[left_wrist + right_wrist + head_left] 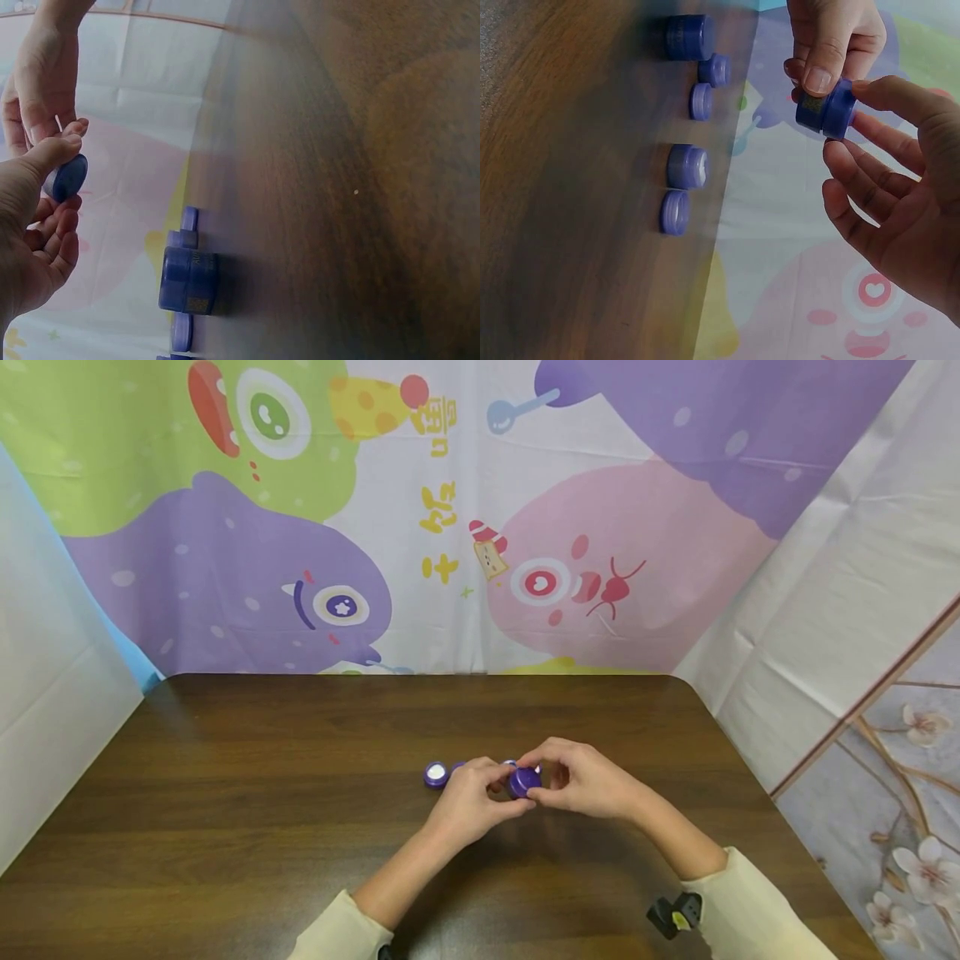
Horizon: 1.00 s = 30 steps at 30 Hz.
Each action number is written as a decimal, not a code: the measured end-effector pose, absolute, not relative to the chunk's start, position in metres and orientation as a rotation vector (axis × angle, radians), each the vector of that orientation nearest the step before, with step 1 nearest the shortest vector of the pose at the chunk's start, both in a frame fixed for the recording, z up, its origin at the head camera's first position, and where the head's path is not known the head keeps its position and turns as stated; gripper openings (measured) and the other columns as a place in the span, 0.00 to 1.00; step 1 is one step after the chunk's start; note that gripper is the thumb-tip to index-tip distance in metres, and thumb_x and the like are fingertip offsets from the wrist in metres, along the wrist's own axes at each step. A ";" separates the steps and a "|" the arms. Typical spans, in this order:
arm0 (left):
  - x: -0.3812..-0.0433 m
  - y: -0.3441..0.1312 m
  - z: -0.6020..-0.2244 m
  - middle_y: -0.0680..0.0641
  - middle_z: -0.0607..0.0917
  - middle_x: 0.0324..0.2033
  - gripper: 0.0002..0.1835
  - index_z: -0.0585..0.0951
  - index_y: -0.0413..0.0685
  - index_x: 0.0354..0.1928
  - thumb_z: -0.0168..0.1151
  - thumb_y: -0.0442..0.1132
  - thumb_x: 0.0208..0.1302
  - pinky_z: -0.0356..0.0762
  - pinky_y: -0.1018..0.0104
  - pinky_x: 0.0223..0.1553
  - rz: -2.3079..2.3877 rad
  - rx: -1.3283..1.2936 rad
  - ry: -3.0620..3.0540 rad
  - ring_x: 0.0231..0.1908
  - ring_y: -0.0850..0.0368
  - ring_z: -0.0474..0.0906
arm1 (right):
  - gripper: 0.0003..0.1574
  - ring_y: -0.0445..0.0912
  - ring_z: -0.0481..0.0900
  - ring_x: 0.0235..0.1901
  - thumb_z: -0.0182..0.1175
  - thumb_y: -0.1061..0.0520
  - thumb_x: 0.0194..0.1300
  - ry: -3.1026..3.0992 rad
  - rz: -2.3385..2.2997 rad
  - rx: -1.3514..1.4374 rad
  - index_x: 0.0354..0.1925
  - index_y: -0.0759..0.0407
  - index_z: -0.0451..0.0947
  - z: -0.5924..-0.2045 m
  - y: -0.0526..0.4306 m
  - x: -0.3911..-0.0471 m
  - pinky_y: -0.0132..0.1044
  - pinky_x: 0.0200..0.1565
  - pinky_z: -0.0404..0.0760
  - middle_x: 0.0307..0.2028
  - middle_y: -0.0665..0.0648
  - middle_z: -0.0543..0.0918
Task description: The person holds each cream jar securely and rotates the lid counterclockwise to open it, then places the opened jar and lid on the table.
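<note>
One small purple jar (524, 783) is held above the worktop (225, 793), nearer its far right corner than its far left. Both hands are clamped on it: the left hand (467, 800) pinches the lower body (808, 114), thumb across the label, and the right hand (588, 781) grips the lid (843, 109) by its rim.

It should handle as light, stiff plastic, unlikely to dent, with smooth glossy sides that might slip under dry fingertips. The best hold is probably low on the body with one hand, leaving the lid's rim to the other.

The jar is squat, with little length to it; its axis runs through base and lid, lid upward and base towards the worktop. It seems slightly tilted, though fingers cover too much to be certain.
</note>
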State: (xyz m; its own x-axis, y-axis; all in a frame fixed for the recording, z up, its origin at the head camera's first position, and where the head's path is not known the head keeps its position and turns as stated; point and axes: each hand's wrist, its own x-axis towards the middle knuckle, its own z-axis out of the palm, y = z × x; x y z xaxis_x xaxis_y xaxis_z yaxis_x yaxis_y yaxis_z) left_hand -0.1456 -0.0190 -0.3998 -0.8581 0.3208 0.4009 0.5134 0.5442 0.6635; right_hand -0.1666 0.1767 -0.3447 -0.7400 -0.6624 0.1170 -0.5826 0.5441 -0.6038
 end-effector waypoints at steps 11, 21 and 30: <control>-0.146 -0.020 -0.400 0.51 0.83 0.29 0.19 0.85 0.44 0.40 0.73 0.48 0.48 0.74 0.76 0.31 -1.214 -0.692 -2.556 0.30 0.62 0.75 | 0.19 0.37 0.71 0.26 0.66 0.53 0.57 2.686 -0.965 -1.051 0.47 0.55 0.78 -0.345 0.177 -0.167 0.28 0.28 0.73 0.32 0.51 0.79; -0.145 -0.020 -0.399 0.51 0.83 0.29 0.20 0.85 0.44 0.42 0.73 0.47 0.48 0.74 0.76 0.32 -1.215 -0.696 -2.552 0.30 0.62 0.76 | 0.22 0.41 0.73 0.28 0.66 0.51 0.58 2.669 -0.984 -1.113 0.51 0.52 0.76 -0.344 0.176 -0.166 0.28 0.30 0.74 0.42 0.50 0.79; -0.146 -0.020 -0.400 0.51 0.83 0.29 0.20 0.85 0.43 0.41 0.73 0.47 0.48 0.74 0.76 0.32 -1.200 -0.689 -2.550 0.30 0.62 0.76 | 0.20 0.37 0.71 0.26 0.66 0.54 0.57 2.675 -0.961 -1.040 0.49 0.53 0.77 -0.345 0.175 -0.165 0.28 0.29 0.74 0.35 0.48 0.78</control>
